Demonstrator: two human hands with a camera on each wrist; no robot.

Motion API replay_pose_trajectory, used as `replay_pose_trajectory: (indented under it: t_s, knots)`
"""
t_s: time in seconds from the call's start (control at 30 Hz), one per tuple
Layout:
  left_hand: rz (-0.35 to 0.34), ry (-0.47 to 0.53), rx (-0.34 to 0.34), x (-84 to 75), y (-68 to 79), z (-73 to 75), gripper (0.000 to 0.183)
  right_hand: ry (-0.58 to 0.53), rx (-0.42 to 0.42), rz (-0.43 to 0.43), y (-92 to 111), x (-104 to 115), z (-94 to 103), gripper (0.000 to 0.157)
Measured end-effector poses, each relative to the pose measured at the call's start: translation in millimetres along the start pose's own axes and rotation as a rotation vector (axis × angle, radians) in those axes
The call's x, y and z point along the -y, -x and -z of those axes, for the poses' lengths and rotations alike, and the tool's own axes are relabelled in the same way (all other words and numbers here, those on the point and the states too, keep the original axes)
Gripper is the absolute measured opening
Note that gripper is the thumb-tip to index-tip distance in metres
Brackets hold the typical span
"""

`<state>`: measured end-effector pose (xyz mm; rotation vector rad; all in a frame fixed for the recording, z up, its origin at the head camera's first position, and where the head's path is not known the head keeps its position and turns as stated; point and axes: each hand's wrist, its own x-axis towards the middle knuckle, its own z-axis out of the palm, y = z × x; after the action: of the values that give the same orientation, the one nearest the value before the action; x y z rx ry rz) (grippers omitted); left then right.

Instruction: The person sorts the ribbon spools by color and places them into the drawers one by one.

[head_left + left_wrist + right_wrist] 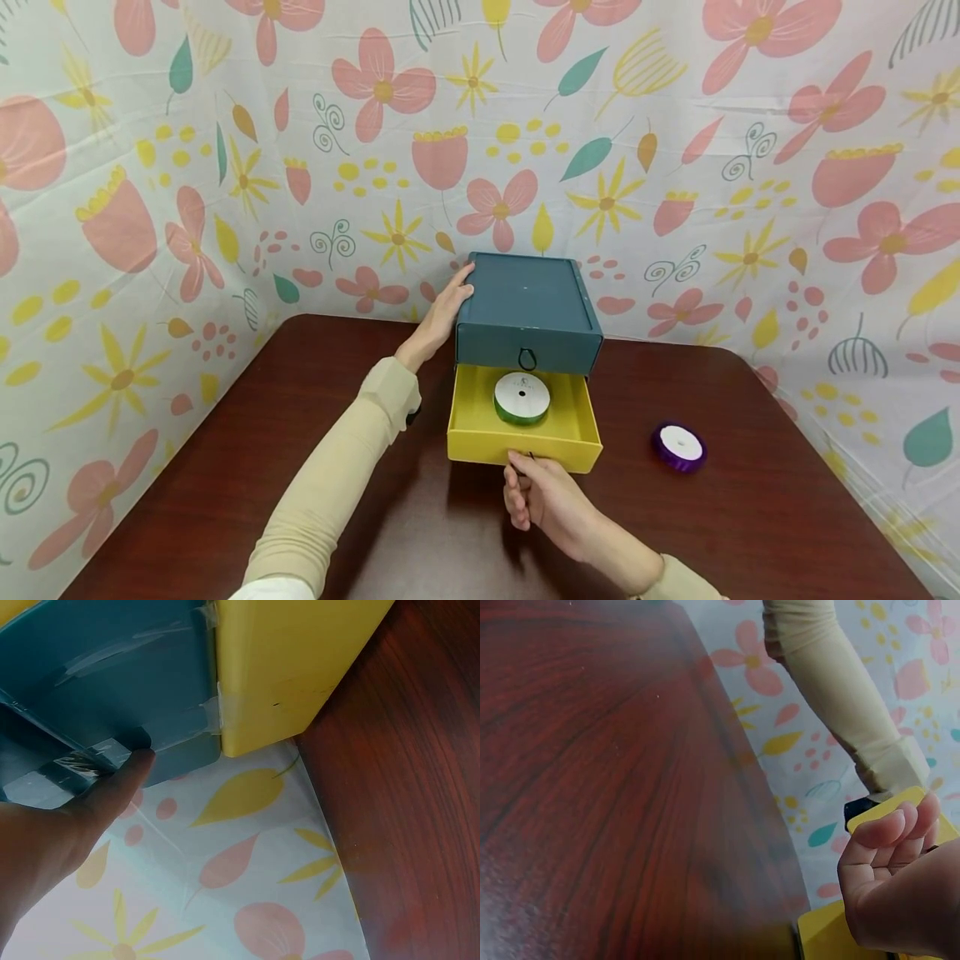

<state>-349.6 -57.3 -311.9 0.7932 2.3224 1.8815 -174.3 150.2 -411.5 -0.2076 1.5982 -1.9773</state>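
Teal and yellow boxes stand one above the other on the dark red-brown table (750, 500), near the flowered cloth (262, 225). The teal box (525, 287) is on top, and its front carries a small black ring (519, 360). Below it, the yellow drawer (483, 448) is drawn out toward the person, so its inside can be seen. A white and green spool (522, 406) lies flat within this drawer, nearer to the back part that shows.

The left hand (441, 313) is at the left side of the teal box. Its grip is not closed around anything; the fingers are rather straight and rest against the side and upper edge. In the left wrist view, one finger touches the teal wall, beside clear tape (214, 712).

The right hand (551, 504) is at the front of the yellow drawer. Its grip is narrow: the thumb and the bent fingers pinch a black loop (532, 455), of which only a little bit is visible. The other fingers are curled below the thumb.

To the right, well apart from both hands, a purple spool (680, 443) with a white face lies on the table.
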Motion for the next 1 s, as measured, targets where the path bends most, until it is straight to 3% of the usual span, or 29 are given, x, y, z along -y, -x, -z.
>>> replay_pose_trajectory:
  t_s: [0.37,0.6,1.0]
  knots:
    - [0.006,-0.013,-0.004,-1.4,0.6,-0.1,0.057,0.002,-0.014,0.028,-11,7,4.7,0.039]
    - [-0.028,-0.021,-0.056,29.9,-16.3,-1.5,0.059,0.013,-0.025,0.053,-20,11,9.5,0.039]
    - [-0.034,-0.029,-0.051,31.5,-15.7,-0.4,0.059,0.035,-0.05,0.074,-38,17,19.6,0.039]
